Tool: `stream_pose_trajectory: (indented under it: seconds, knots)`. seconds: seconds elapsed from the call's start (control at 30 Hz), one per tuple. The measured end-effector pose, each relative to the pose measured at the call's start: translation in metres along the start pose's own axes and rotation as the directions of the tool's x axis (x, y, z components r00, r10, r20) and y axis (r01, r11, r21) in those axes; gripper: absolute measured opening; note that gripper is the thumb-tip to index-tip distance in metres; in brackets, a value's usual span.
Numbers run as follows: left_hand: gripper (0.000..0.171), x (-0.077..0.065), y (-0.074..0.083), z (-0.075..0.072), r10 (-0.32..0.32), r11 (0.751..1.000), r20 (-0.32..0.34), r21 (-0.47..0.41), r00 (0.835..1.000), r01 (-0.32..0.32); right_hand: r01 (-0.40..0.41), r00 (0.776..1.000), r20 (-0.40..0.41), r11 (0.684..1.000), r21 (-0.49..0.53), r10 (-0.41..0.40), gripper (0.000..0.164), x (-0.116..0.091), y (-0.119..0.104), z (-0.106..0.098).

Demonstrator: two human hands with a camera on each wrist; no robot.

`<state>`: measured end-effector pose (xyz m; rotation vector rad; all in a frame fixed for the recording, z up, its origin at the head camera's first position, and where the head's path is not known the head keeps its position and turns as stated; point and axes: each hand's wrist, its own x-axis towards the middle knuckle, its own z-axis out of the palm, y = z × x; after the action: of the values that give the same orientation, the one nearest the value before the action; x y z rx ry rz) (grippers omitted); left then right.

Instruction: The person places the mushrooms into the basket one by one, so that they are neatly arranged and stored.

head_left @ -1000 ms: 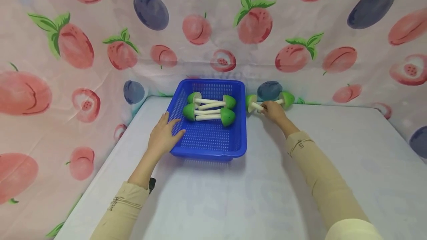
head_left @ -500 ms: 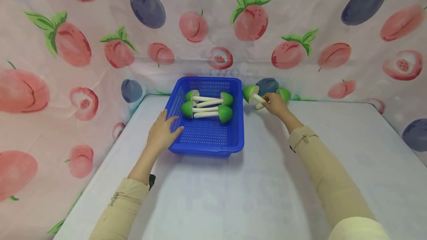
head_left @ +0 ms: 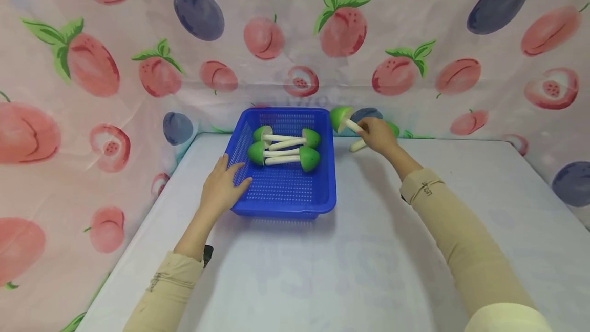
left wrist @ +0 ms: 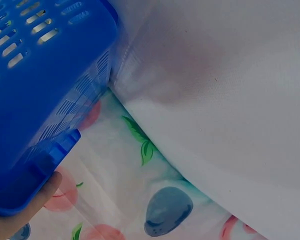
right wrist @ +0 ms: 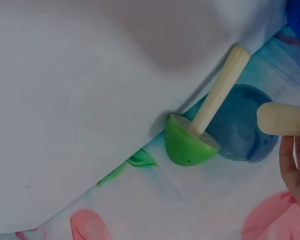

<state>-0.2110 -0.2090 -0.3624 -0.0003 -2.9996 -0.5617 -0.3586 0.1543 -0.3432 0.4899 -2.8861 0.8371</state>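
My right hand [head_left: 379, 136] pinches the white stem of a toy mushroom [head_left: 341, 119] with a green cap, lifted just off the right rim of the blue basket [head_left: 326, 205]. In the right wrist view, the stem end of this held mushroom [right wrist: 282, 119] shows above the fingers. Another green mushroom [right wrist: 190, 142] lies at the table's back edge, partly covered by my right hand in the head view. Several similar mushrooms [head_left: 310, 159] lie inside the basket. My left hand [head_left: 220, 186] rests on the basket's left rim, thumb spread over the inside.
The white table [head_left: 369, 260] meets a fruit-print cloth [head_left: 276, 76] that hangs behind it and along the left. The basket stands close to that back cloth. Its front half shows bare perforated floor.
My right hand has raised the mushroom from the table, its cap moving up and slightly left toward the basket rim. The other mushroom stays behind. The left hand keeps its place on the basket.
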Motion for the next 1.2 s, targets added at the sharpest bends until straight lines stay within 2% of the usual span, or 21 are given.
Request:
stream_pose_trajectory:
  seconds: [0.27, 0.37, 0.6, 0.87, 1.2]
  knots:
    - [0.057, -0.001, 0.0, -0.004, 0.012, 1.0, -0.01, 0.0, 1.0, -0.012, 0.086, 0.996, -0.024, 0.996, -0.011, -0.087, 0.026, 0.001, -0.019, -0.002]
    - [0.057, 0.0, 0.001, -0.005, 0.013, 1.0, -0.006, 0.001, 1.0, -0.013, 0.096, 0.995, -0.033, 0.995, -0.017, -0.097, 0.025, 0.001, -0.025, -0.005]
    - [0.058, -0.001, -0.001, -0.004, 0.008, 1.0, 0.003, 0.004, 1.0, -0.008, 0.098, 0.995, 0.005, 0.995, -0.022, -0.098, 0.023, 0.001, -0.046, -0.005]
    - [0.058, 0.001, -0.002, -0.002, 0.011, 1.0, 0.0, -0.004, 1.0, -0.011, 0.162, 0.986, 0.036, 0.986, -0.03, -0.161, 0.023, 0.0, -0.064, 0.006]
    - [0.058, 0.002, -0.002, 0.0, 0.01, 1.0, -0.002, -0.006, 1.0, -0.01, 0.301, 0.951, 0.082, 0.953, -0.021, -0.299, 0.023, -0.005, -0.097, 0.018]
